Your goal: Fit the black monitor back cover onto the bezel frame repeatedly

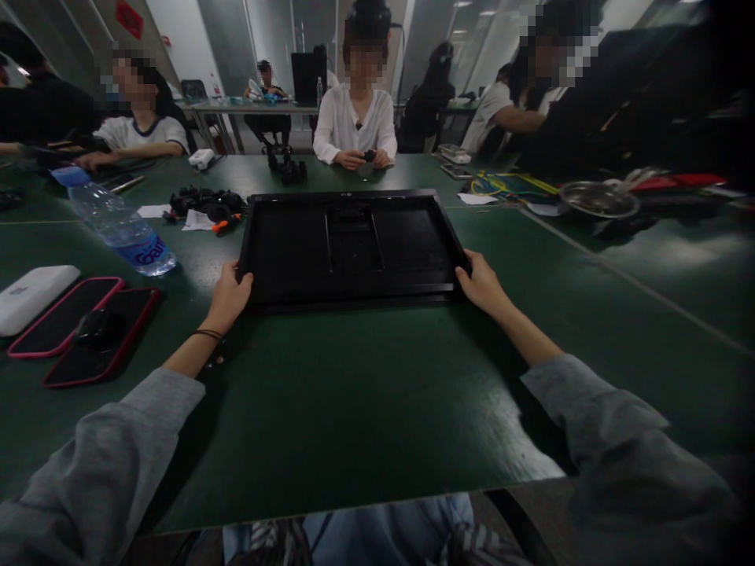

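A black rectangular panel [289, 236] with a raised rim and a recessed middle section lies at the centre of the head view, on or just above the green table. It resembles a monitor's casing, but its exact kind is unclear. My left hand [231, 297] grips its near left corner, thumb on top and fingers mostly hidden beneath the edge. At the near right corner, my right hand [479, 281] is closed on the rim in the same way. Dark bands circle my left wrist.
Left on the green table [354, 409] are a tilted-looking water bottle [127, 228], a white case [35, 295] and red-edged phones [109, 338]. Black parts [204, 204] lie behind. A metal bowl [598, 198] and cables [507, 185] sit right. A person in white [355, 126] sits opposite.
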`<state>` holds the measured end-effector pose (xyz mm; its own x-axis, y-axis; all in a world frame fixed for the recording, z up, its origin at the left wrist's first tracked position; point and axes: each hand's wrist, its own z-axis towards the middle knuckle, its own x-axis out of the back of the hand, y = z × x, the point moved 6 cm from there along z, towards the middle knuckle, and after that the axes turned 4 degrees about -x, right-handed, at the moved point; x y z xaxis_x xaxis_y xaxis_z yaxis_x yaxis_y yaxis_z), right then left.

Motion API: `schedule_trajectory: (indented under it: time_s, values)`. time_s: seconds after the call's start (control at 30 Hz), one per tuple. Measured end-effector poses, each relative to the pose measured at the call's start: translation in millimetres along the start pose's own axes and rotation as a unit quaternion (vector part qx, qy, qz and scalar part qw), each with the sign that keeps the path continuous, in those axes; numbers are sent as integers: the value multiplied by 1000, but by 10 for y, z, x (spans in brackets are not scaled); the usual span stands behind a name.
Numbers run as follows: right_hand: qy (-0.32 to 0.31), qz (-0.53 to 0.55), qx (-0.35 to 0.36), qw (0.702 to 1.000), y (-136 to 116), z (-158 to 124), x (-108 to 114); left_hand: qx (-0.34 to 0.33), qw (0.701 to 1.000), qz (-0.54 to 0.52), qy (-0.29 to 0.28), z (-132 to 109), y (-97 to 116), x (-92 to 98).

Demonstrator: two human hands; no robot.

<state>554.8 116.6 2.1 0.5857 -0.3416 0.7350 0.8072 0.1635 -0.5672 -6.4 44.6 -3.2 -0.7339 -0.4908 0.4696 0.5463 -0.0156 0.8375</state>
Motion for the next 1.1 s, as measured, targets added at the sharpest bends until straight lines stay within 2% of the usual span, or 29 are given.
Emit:
schedule_trajectory:
  time_s: [0.5, 1.1]
  values:
    - [6, -2, -14, 1000, 14, -1, -18, 5, 1000, 5, 0, -10, 29, 6]
    - [5, 8, -10, 1000, -12, -17, 5, -6, 999, 49, -5, 34, -94, 7]
